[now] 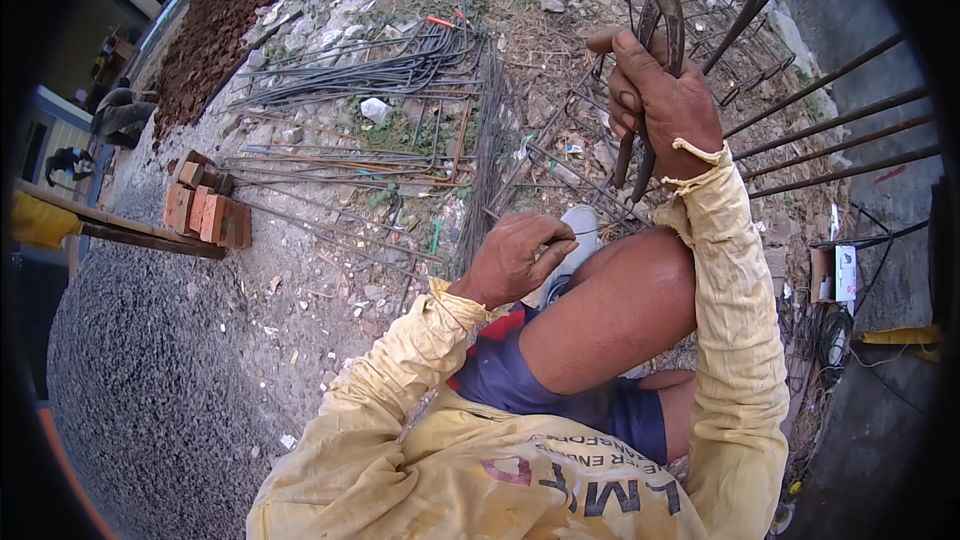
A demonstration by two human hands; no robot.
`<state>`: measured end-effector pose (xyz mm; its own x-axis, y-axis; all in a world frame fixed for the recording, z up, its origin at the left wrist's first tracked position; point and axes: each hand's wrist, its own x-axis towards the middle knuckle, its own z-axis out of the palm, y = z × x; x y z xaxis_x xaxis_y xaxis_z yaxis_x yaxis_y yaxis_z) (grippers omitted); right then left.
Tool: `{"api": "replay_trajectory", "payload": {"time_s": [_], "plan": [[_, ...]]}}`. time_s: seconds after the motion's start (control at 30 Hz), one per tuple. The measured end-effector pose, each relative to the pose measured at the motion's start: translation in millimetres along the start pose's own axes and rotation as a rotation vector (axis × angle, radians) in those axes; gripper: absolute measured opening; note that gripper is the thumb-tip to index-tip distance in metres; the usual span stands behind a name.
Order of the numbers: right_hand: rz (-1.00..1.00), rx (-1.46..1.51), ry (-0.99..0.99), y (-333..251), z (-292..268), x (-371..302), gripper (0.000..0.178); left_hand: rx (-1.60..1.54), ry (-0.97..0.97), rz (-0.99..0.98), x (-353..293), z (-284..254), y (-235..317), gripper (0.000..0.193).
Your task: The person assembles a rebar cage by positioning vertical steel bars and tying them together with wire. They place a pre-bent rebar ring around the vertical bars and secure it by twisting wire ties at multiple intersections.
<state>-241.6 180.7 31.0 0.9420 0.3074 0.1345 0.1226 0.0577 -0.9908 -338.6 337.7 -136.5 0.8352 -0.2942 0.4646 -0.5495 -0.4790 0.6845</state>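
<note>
My right hand is raised at the upper right, its fingers wrapped round a pair of rusty pincers. The jaws point up and the two handles stick out below the fist. Lower and nearer the middle, my left hand is closed beside my bent knee, thumb and forefinger pinched together. Whether a thin wire sits in that pinch is too small to tell. Under and behind the right hand lies a frame of tied steel bars. A long bundle of thin tie wire lies on the ground beyond the left hand.
Long reinforcing bars reach in from the right, by a grey wall. Bent bars lie in piles ahead. Left are red bricks, a gravel heap and brown soil. Two people are at the far left; a small box stands right.
</note>
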Motion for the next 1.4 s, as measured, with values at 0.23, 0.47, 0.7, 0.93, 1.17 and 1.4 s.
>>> {"api": "replay_trajectory", "payload": {"time_s": [0.23, 0.47, 0.7, 0.93, 1.17, 1.4], "plan": [[-0.382, 0.347, 0.186, -26.7, -23.6, -19.9, 0.031, 0.302, -0.188, -0.567, -210.5, 34.8, -122.9, 0.025], [-0.899, 0.395, 0.343, -103.9, -66.9, -55.0, 0.032, 0.276, -0.568, -0.921, -349.2, 45.6, -168.7, 0.032], [-0.903, -0.045, 0.525, -168.1, -220.8, -221.7, 0.017, 0.154, -0.029, -0.924, -206.2, 41.9, -183.1, 0.036], [-0.773, -0.09, 1.104, -112.0, -254.9, -344.1, 0.032, -0.954, -0.011, -0.98, 59.6, 113.4, -144.4, 0.046], [-0.527, -0.057, 1.47, -36.3, -233.8, -398.7, 0.037, -1.558, 0.057, -1.299, 144.2, 212.1, -129.9, 0.037], [-0.34, 0.037, 1.619, 16.6, -231.2, -433.5, 0.039, -1.668, 0.251, -1.213, 167.5, 196.6, -136.0, 0.012]]}}
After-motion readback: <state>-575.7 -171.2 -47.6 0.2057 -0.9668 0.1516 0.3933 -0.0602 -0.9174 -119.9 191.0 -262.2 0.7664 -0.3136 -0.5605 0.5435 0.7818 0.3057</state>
